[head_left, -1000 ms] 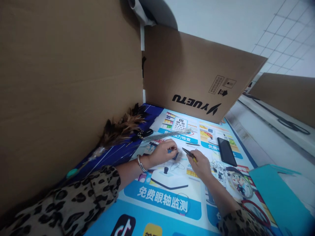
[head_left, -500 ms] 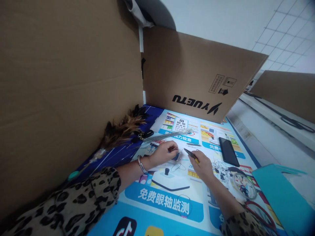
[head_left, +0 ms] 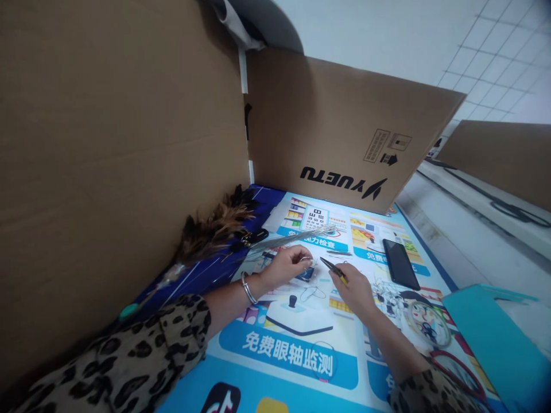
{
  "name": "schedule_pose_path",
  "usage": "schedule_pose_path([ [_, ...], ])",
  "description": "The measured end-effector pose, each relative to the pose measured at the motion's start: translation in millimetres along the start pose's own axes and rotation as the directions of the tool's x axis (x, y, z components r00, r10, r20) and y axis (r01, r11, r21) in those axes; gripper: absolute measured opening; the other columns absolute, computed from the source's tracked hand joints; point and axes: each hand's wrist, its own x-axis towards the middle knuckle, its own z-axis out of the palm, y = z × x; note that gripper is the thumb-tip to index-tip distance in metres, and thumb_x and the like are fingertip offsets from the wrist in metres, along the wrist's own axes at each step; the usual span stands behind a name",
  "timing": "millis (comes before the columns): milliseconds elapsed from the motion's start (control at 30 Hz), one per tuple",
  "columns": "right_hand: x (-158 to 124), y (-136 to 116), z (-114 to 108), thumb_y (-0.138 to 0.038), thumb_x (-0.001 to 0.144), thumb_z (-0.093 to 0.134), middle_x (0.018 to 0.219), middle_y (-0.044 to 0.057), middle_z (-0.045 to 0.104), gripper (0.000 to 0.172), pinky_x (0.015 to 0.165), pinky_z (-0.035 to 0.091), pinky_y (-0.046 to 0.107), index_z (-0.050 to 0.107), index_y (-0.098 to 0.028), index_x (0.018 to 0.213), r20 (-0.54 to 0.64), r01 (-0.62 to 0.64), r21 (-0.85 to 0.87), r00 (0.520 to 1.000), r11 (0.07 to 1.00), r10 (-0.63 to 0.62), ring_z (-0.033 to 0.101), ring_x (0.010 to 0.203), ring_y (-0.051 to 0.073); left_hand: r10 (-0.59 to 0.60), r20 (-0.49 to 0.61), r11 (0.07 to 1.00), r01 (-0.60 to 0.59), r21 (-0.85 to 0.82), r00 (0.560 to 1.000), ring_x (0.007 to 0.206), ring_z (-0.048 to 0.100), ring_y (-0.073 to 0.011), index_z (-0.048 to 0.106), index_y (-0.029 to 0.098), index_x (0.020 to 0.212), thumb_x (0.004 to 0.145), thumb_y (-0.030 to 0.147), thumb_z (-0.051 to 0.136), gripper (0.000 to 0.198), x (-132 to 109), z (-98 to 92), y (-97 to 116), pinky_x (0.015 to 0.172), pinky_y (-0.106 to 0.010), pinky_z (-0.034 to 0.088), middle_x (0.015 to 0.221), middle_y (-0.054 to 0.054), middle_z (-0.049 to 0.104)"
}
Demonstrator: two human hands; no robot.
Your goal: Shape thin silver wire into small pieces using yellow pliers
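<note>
My left hand (head_left: 287, 268), with a silver bangle at its wrist, is closed in a pinch on a thin wire (head_left: 306, 258) that curves at the fingertips. Just below those fingers lies a small dark-blue item (head_left: 306, 274) in what looks like clear wrapping, partly covered by the hand. My right hand (head_left: 353, 288) is wrapped round pliers (head_left: 333, 268) with yellow on the handles. Their slim dark jaws point left at the left fingertips, a short gap away. Thin wire loops (head_left: 313, 294) rest on the printed mat below the hands.
A bundle of straight silver wires (head_left: 297, 236) lies behind my left hand, near brown feathers (head_left: 217, 223). To the right are a black phone (head_left: 400, 264), a clear round container (head_left: 426, 324), a red ring (head_left: 458, 373) and a teal box (head_left: 495, 338). Cardboard walls (head_left: 344, 126) stand behind and left.
The fingers of my left hand have turned slightly and drawn together, so the curved wire now shows at their tips. The pliers have tilted a little. The view has shifted slightly.
</note>
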Motion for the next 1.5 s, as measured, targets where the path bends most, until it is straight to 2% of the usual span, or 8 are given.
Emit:
schedule_pose_path([
  [133, 0.5, -0.5, 0.2, -0.04, 0.082, 0.042, 0.081, 0.003, 0.061, 0.024, 0.065, 0.043, 0.026, 0.057, -0.023, 0.088, 0.018, -0.002, 0.001, 1.0, 1.0, 0.002, 0.057, 0.077, 0.017, 0.013, 0.011, 0.999, -0.013, 0.029, 1.0, 0.061, 0.044, -0.0086, 0.055, 0.013, 0.08, 0.075, 0.023, 0.054, 0.011, -1.0, 0.8, 2.2, 0.054, -0.02, 0.036, 0.07, 0.0, 0.052],
  [400, -0.3, 0.2, 2.8, -0.038, 0.081, 0.044, 0.083, 0.003, 0.06, 0.022, 0.069, 0.043, 0.027, 0.056, -0.023, 0.09, 0.012, 0.003, -0.018, 1.0, 1.0, -0.002, 0.056, 0.08, 0.018, -0.006, 0.013, 0.999, 0.007, -0.041, 1.0, 0.064, 0.046, -0.0086, 0.055, 0.014, 0.088, 0.075, 0.022, 0.055, 0.016, -1.7, 2.1, 0.8, 0.056, -0.02, 0.038, 0.075, 0.0, 0.053],
  [633, -2.7, -2.6, -1.1, -0.026, 0.079, 0.046, 0.089, 0.006, 0.059, 0.02, 0.08, 0.041, 0.032, 0.056, -0.021, 0.095, -0.05, 0.192, -0.036, 0.98, 0.981, -0.193, 0.052, 0.089, 0.019, 0.027, 0.018, 1.0, -0.027, -0.017, 0.999, 0.066, 0.049, -0.01, 0.057, 0.013, 0.081, 0.078, 0.025, 0.052, 0.014, -1.7, -0.4, 4.9, 0.059, -0.021, 0.04, 0.075, -0.002, 0.055],
  [800, -4.5, -7.1, -4.3, -0.022, 0.076, 0.047, 0.091, 0.007, 0.057, 0.022, 0.084, 0.039, 0.035, 0.056, -0.02, 0.096, -0.011, 0.287, -0.103, 0.957, 0.952, -0.29, 0.05, 0.092, 0.021, 0.029, 0.019, 0.999, -0.029, 0.031, 0.999, 0.066, 0.05, -0.0106, 0.058, 0.013, 0.078, 0.078, 0.025, 0.051, 0.014, -1.5, -0.8, 4.8, 0.061, -0.022, 0.041, 0.073, -0.002, 0.056],
  [1000, -3.3, -4.5, -1.2, -0.022, 0.077, 0.048, 0.088, 0.007, 0.057, 0.019, 0.08, 0.04, 0.033, 0.055, -0.019, 0.095, -0.037, 0.24, -0.118, 0.969, 0.963, -0.246, 0.05, 0.089, 0.02, -0.012, 0.047, 1.0, 0.011, 0.017, 0.999, 0.067, 0.051, -0.0107, 0.059, 0.012, 0.079, 0.076, 0.027, 0.054, 0.016, -2.9, 0.2, 8.6, 0.06, -0.021, 0.041, 0.075, -0.003, 0.057],
  [1200, -2.9, -1.0, 0.9, -0.024, 0.079, 0.048, 0.087, 0.006, 0.058, 0.017, 0.079, 0.04, 0.032, 0.055, -0.019, 0.094, -0.06, 0.197, -0.111, 0.977, 0.974, -0.204, 0.05, 0.088, 0.019, -0.02, 0.095, 0.998, 0.026, -0.06, 0.995, 0.065, 0.048, -0.0093, 0.056, 0.013, 0.088, 0.071, 0.026, 0.06, 0.022, -4.1, 1.9, 4.6, 0.058, -0.021, 0.041, 0.073, 0.0, 0.053],
  [1367, -2.7, -1.7, 1.4, -0.025, 0.079, 0.048, 0.086, 0.005, 0.058, 0.017, 0.078, 0.04, 0.03, 0.055, -0.019, 0.094, -0.053, 0.178, -0.137, 0.981, 0.975, -0.186, 0.051, 0.088, 0.018, -0.023, 0.079, 0.995, 0.031, -0.098, 0.997, 0.065, 0.049, -0.009, 0.05, 0.015, 0.098, 0.07, 0.022, 0.062, 0.031, -4.7, 4.3, -0.2, 0.059, -0.021, 0.043, 0.073, 0.001, 0.051],
  [1500, -2.6, -1.2, 2.4, -0.026, 0.079, 0.048, 0.087, 0.005, 0.058, 0.017, 0.078, 0.039, 0.029, 0.055, -0.019, 0.094, -0.055, 0.165, -0.144, 0.983, 0.976, -0.175, 0.051, 0.088, 0.018, -0.008, 0.062, 0.998, 0.012, -0.067, 0.998, 0.07, 0.05, -0.0104, 0.051, 0.015, 0.096, 0.07, 0.022, 0.062, 0.029, -5.1, 4.4, 2.0, 0.063, -0.023, 0.044, 0.077, -0.001, 0.053],
])
